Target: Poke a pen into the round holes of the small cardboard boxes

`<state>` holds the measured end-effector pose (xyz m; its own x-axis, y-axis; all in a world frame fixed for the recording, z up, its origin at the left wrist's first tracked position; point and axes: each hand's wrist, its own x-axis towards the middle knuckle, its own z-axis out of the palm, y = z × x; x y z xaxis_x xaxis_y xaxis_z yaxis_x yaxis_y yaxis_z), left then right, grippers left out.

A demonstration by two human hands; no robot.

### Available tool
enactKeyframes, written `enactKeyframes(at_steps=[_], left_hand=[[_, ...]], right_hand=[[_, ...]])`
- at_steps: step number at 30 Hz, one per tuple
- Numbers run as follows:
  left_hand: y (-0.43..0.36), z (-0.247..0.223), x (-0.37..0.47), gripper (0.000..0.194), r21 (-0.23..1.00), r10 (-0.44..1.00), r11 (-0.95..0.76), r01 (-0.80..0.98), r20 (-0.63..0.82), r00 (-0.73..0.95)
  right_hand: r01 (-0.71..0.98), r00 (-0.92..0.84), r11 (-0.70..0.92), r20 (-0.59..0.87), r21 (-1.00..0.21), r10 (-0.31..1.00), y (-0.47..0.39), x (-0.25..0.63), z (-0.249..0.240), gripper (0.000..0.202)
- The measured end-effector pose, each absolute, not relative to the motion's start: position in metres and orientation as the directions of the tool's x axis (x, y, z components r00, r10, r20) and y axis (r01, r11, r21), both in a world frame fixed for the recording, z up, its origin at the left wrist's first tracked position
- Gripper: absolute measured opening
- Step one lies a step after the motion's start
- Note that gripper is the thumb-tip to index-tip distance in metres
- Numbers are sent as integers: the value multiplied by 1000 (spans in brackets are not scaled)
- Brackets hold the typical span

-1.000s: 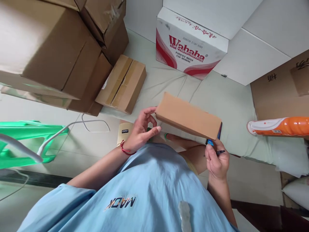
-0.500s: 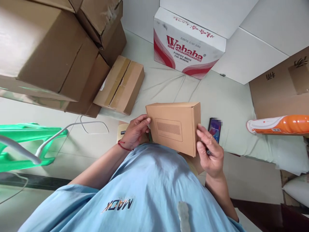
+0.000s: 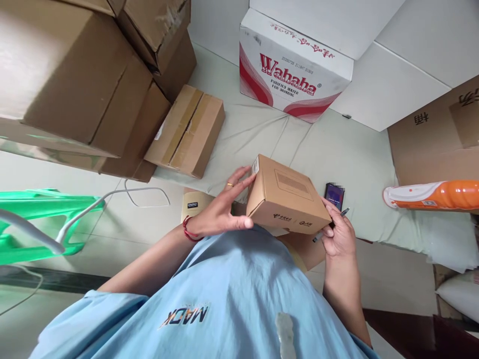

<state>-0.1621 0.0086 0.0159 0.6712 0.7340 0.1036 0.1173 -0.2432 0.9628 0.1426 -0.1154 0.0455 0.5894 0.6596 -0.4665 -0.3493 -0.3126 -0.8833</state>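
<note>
A small brown cardboard box (image 3: pixel 290 192) is held tilted in front of my blue shirt, with a printed grille pattern on top and dark lettering on the side facing me. My right hand (image 3: pixel 339 232) grips its right corner between thumb and fingers. A dark pen (image 3: pixel 345 212) also sticks out from that hand, past the fingers. My left hand (image 3: pixel 224 204) is at the box's left end, open, with thumb and fingers spread and fingertips touching or very near a white label (image 3: pixel 255 165).
A phone (image 3: pixel 334 195) lies on the pale cloth (image 3: pixel 359 159) just beyond my right hand. Behind stand a Wahaha water carton (image 3: pixel 288 70) and a taped box (image 3: pixel 187 132). Larger cartons (image 3: pixel 75 75) are stacked left, above a green stool (image 3: pixel 45 214); an orange bottle (image 3: pixel 434 194) lies right.
The box has turned and tipped, so its lettered side and a white label now show. My left hand has let go of its edge and spread its fingers; my right hand keeps hold.
</note>
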Motion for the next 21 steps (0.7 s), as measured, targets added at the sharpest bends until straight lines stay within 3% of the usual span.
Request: enactKeyframes(at_steps=[3,6,9,14,18,21], left_hand=[[9,23,-160,130,952,686,-266,153,76,723],[10,34,-160,109,959,778,-139,245,-47,627],[10,47,-165,91,957,841,-85,277,-81,536],[7,61,-167,99,929,859,40,368,-220,463],[6,66,-159,89,867,860,-117,484,-155,486],[9,69,-156,84,833,832,-122,540,-210,513]], right_hand=[[-317,578,-358,-478,-878,661,-118,140,42,50],[-268,541,-390,-473,-881,696,-125,141,43,57],[-228,510,-362,-427,-904,746,-131,144,44,61],[-153,517,-284,-321,-947,793,-135,142,40,55],[8,342,-282,-262,-959,902,-137,146,40,63],[152,245,-284,-242,-947,939,-141,155,43,79]])
